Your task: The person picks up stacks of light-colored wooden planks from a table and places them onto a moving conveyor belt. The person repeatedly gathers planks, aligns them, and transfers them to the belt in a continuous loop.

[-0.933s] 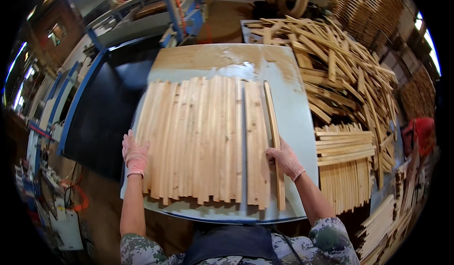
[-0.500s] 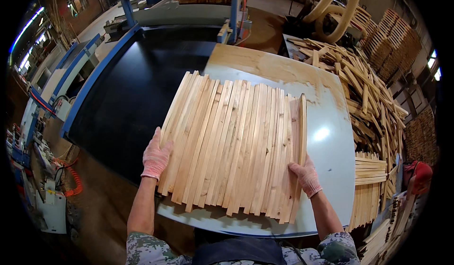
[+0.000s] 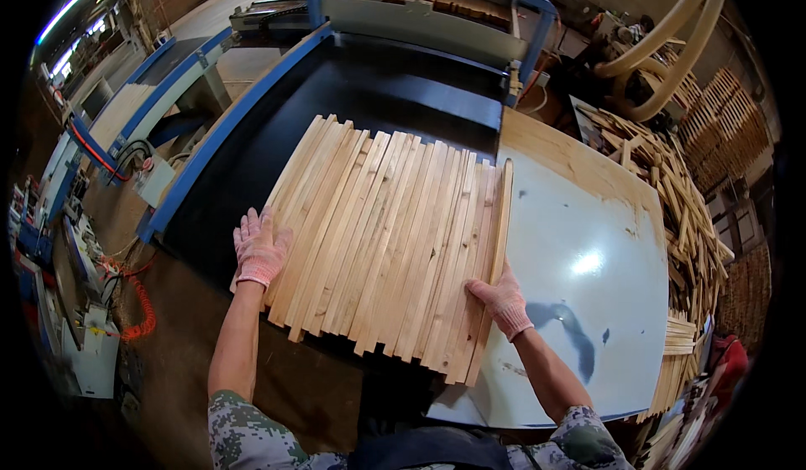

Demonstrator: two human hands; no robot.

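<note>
Dim light, white glare on tabletop (image 3: pixel 579 227)

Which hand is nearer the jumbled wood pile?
Right. The right hand is at the right edge of the wooden strips, on the side facing the wood pile; the left hand is at their left edge, farther away.

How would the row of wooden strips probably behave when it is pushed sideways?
The row of wooden strips would probably slide together while kept between the left hand and right hand; otherwise gaps may open, since the strips seem merely laid side by side. Some may slip lengthwise, as their ends look uneven. Each is likely stiff, being solid-looking wood.
</note>
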